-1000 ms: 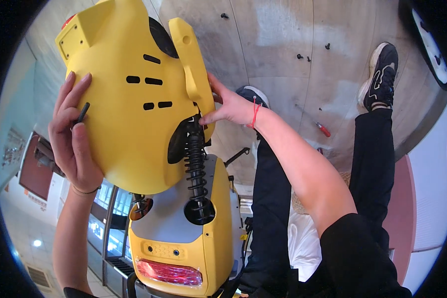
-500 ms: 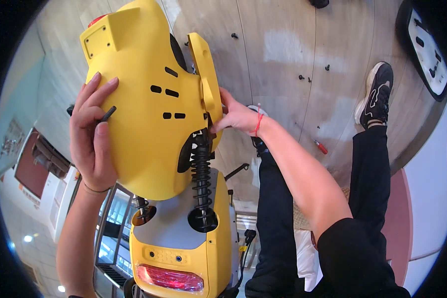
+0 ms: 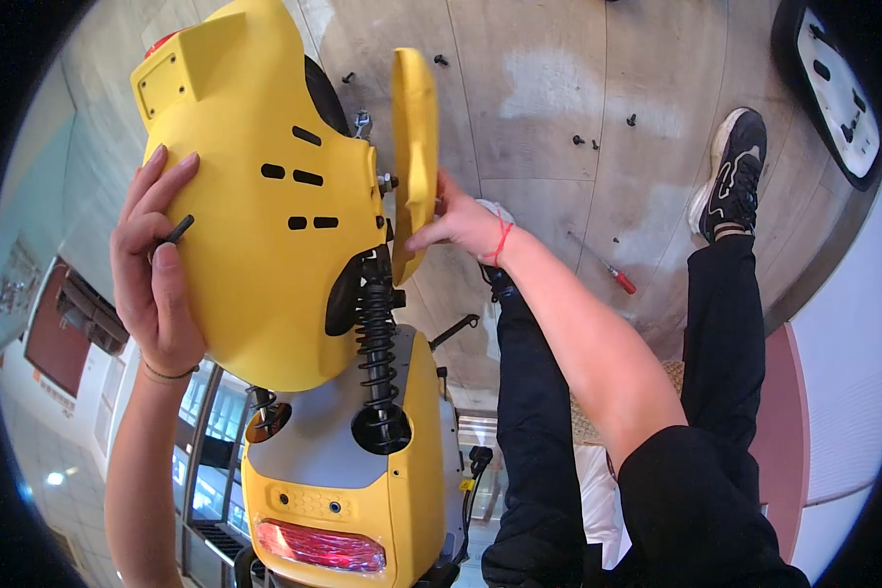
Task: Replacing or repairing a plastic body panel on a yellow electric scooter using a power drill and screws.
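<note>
My left hand (image 3: 157,265) lies against the left side of a large yellow rear fender (image 3: 255,265). Pinched between its fingers is a short black rod (image 3: 179,229), perhaps a bolt or a hex key; its far end is hidden. My right hand (image 3: 461,223) grips a narrow yellow side cover (image 3: 415,127), thumb in front and fingers behind. The cover stands upright, apart from the fender's right edge, where an axle nut (image 3: 388,183) shows in the gap. Below my right hand, a black coil-spring shock absorber (image 3: 375,328) runs down into the yellow-and-grey scooter body (image 3: 416,441).
Several black screws (image 3: 578,140) lie scattered on the wooden floor (image 3: 529,147). A red-handled screwdriver (image 3: 621,280) is near my foot. At the upper right rests a black-and-white panel (image 3: 838,98). A wrapped red tail light (image 3: 320,545) faces me.
My right hand has pulled the side cover off the fender, opening a gap that bares the axle nut. My left hand keeps its hold, while the whole view has shifted slightly.
</note>
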Tool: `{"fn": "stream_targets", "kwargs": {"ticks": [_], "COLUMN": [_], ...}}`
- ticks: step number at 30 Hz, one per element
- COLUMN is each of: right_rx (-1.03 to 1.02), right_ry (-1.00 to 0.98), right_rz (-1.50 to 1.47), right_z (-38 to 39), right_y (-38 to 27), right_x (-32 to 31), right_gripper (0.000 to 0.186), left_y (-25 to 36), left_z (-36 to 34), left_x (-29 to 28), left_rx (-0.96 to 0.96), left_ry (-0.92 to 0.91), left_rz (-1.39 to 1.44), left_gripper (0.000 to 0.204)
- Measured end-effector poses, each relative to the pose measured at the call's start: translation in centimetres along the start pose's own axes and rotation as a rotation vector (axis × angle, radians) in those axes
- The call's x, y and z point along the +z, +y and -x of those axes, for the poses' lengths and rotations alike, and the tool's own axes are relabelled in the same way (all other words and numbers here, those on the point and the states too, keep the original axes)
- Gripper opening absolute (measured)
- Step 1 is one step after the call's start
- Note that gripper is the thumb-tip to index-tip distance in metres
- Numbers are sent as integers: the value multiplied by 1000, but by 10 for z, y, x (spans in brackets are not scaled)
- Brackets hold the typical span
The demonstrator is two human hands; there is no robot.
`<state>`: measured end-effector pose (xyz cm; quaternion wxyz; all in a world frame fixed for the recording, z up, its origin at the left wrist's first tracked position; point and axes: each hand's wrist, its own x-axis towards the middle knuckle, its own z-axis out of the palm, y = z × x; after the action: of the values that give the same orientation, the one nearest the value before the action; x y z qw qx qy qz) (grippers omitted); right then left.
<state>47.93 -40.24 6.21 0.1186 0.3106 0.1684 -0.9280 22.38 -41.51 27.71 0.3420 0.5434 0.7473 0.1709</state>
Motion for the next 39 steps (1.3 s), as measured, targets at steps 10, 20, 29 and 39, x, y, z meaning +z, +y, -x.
{"fn": "stream_targets", "kwargs": {"ticks": [10, 20, 29, 39], "right_rx": [152, 76, -65, -113], "right_ry": [-33, -59, -51, -58], "right_rz": [93, 211, 321, 403], "right_z": [-3, 8, 17, 8], "right_y": [16, 16, -2, 8], "right_x": [3, 3, 30, 31], "right_gripper": [113, 113, 123, 124], "left_y": [2, 6, 6, 11], "left_z": [-1, -1, -2, -5], "left_x": [0, -1, -2, -5], "left_rx": [-28, -106, -62, -67], "left_ry": [28, 10, -1, -6], "left_rz": [-22, -66, -108, -132], "left_gripper": [16, 16, 15, 14]}}
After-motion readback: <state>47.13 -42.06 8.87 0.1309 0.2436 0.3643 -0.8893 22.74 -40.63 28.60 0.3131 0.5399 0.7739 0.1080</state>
